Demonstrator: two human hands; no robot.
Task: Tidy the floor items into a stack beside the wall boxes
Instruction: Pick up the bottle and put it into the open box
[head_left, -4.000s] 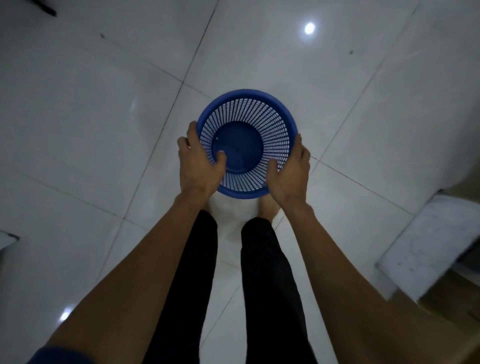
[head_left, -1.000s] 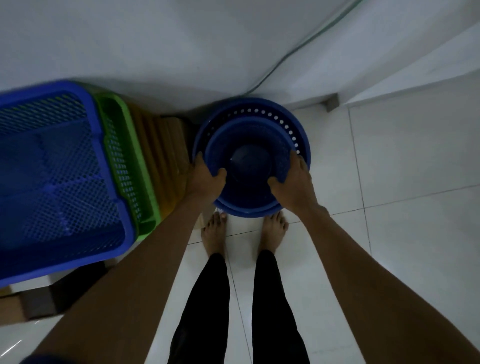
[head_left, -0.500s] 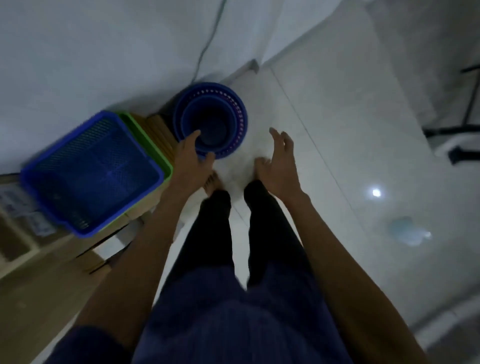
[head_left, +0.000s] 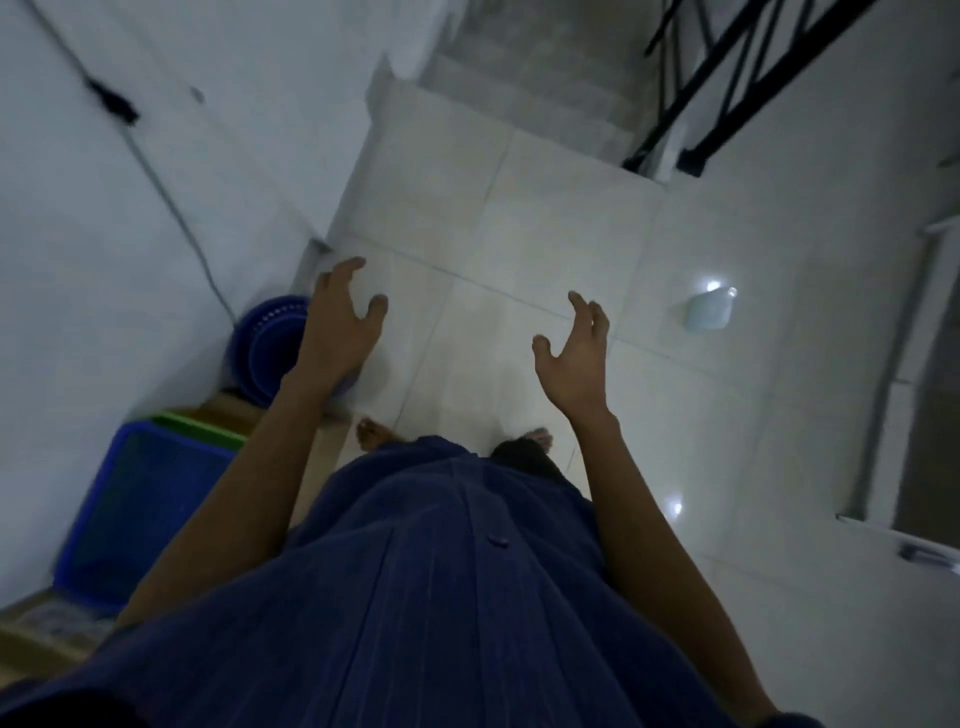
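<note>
The stack of round blue baskets (head_left: 267, 353) stands on the floor against the white wall, partly hidden behind my left forearm. My left hand (head_left: 340, 325) hovers above and to the right of it, fingers spread and loosely curled, holding nothing. My right hand (head_left: 574, 353) is raised over the bare tiles further right, also empty with relaxed fingers. A pale translucent container (head_left: 709, 310) lies on the floor to the right, well apart from both hands.
A blue mesh crate (head_left: 140, 509) nested in a green one (head_left: 202, 428) sits on cardboard boxes (head_left: 41, 629) at lower left by the wall. Grey stairs (head_left: 535, 73) with a black railing (head_left: 727, 78) rise ahead. A cable (head_left: 171, 208) runs down the wall.
Both hands have let go of the blue basket, now left nested in the stack by the wall. I have straightened and turned right; the hands lifted away empty.
</note>
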